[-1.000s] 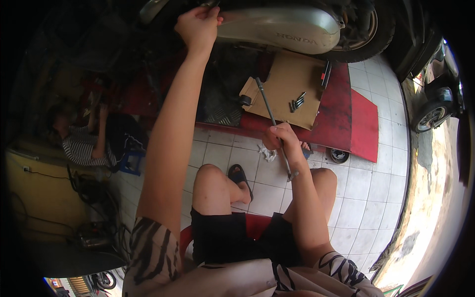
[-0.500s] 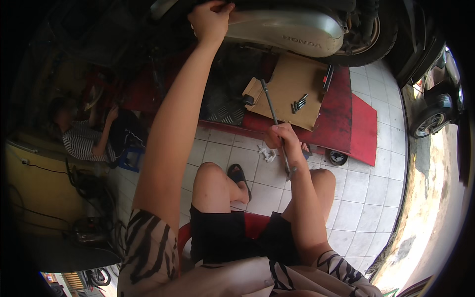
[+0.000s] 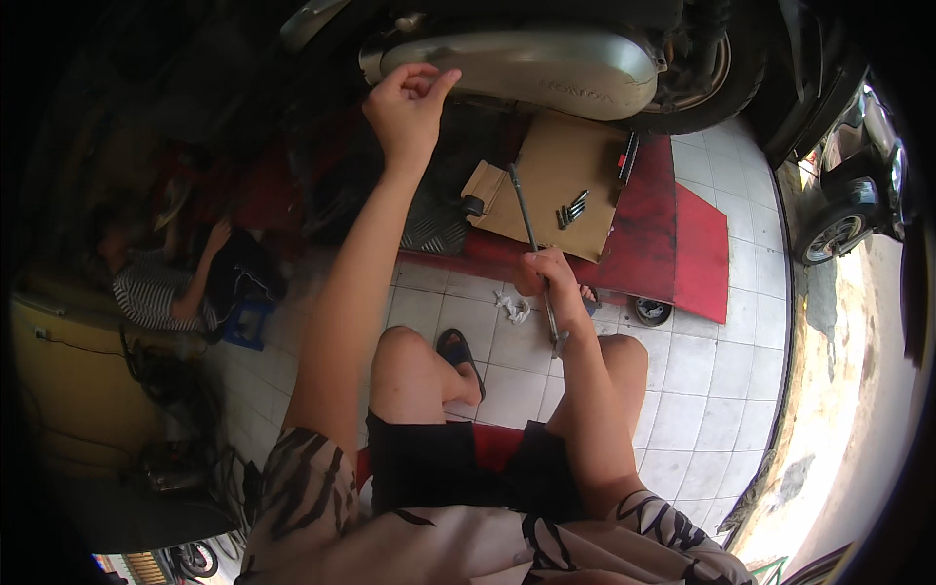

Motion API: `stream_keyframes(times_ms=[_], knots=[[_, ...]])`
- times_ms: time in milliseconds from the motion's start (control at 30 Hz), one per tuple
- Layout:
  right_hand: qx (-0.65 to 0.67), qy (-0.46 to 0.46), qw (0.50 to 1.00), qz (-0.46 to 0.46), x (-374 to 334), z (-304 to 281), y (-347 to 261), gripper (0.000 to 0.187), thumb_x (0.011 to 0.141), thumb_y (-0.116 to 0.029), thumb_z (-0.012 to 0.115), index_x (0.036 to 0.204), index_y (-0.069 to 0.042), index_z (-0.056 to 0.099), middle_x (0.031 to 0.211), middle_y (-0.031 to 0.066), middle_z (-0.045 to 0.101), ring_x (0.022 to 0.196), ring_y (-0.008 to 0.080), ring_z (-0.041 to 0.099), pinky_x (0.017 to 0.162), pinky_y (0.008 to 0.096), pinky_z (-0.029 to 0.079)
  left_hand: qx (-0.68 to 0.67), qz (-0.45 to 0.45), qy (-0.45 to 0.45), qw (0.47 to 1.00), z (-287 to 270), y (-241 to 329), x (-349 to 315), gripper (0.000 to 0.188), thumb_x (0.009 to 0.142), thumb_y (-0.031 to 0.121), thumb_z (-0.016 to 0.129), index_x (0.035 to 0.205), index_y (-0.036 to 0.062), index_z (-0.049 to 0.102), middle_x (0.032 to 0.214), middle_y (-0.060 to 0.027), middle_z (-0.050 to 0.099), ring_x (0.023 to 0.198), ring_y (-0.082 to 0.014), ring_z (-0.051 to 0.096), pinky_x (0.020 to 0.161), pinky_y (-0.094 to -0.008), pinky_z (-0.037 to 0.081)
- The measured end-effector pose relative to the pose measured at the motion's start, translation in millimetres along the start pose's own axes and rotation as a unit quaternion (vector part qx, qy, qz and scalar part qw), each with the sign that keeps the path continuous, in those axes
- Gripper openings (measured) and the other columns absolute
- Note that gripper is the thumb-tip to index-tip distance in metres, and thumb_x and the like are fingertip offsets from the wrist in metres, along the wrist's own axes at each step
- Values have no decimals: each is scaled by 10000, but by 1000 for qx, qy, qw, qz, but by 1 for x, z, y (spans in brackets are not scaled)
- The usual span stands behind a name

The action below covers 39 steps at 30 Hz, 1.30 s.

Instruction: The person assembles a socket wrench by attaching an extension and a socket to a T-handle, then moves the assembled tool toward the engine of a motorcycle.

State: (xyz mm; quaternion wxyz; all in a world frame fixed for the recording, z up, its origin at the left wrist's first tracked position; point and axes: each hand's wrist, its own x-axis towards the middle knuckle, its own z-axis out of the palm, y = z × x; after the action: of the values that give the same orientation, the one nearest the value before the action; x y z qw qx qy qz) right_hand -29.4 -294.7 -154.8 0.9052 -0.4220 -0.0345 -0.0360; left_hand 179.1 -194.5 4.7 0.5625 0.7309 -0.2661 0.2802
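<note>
Far to the left of my landmark, the cardboard sheet [image 3: 546, 161], I see a yellow cabinet [image 3: 93, 380] in dim light, and just right of it, though well left of the cardboard, a co-worker in a striped top [image 3: 151, 292] sits by a blue stool [image 3: 249, 324]. Beyond the cardboard and to its left I hold up my left grip [image 3: 409, 109], partly open with fingers half curled and thumb standing off them; I see nothing in it. It overlaps the left end of a silver casing [image 3: 526, 73], which stretches along the far side of the cardboard; I cannot tell whether I am touching it. Left of the cardboard is a dark textured plate [image 3: 429, 232]; on its left flap sits a small black cylinder [image 3: 472, 206]. Nearer me than the cardboard, crumpled white paper [image 3: 512, 308] lies on the floor tiles. My long metal rod [image 3: 522, 207] slants with its upper end over the left part of the cardboard and its lower end toward my forearm. My right grip [image 3: 553, 276], nearer me than the cardboard's front edge, is closed around the rod's shaft. Right of the rod, dark metal pieces [image 3: 574, 209] lie clustered on the cardboard, and a black and red strip [image 3: 628, 153] lies along its right edge. Right of the cardboard extends the red platform [image 3: 700, 255].
</note>
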Motion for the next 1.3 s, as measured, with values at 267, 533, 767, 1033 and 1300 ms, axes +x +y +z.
stream_keyframes(times_ms=[267,533,767,1033,1300], knots=[[-12,26,999,17,-18,-2,-3,463,896,-271,583,552,-113,316,568,-38,288,571,108,274,554,302,221,25,-67,-135,988,-4,-63,-252,131,834,90,782,786,46,667,545,-15,542,466,-77,527,437,-243,370],[-73,-13,997,10,3,-8,6,488,895,-316,568,514,-90,364,535,-10,336,549,126,301,552,313,226,-107,-121,-267,950,20,-48,-214,231,879,224,710,797,19,642,585,-93,553,530,-138,547,514,-301,425],[14,-26,999,-28,-37,80,10,440,933,-245,563,559,-80,401,579,2,390,556,134,357,556,312,267,-349,-303,-347,816,-27,-73,-274,387,1051,342,504,897,24,661,755,9,628,704,-81,548,597,-277,448],[2,78,996,-45,-95,141,-22,461,951,-273,499,545,-93,376,527,28,334,525,170,328,562,342,278,-454,-352,-598,559,-106,14,-289,577,1042,550,408,1193,43,638,1068,-59,696,949,-168,672,798,-316,518],[-3,34,999,-32,-11,189,-96,450,946,-250,482,545,-139,310,522,-8,258,521,155,255,542,327,250,-534,-237,-510,631,-153,104,-186,424,1061,399,466,1129,17,635,991,-71,688,909,-157,667,838,-298,506]])
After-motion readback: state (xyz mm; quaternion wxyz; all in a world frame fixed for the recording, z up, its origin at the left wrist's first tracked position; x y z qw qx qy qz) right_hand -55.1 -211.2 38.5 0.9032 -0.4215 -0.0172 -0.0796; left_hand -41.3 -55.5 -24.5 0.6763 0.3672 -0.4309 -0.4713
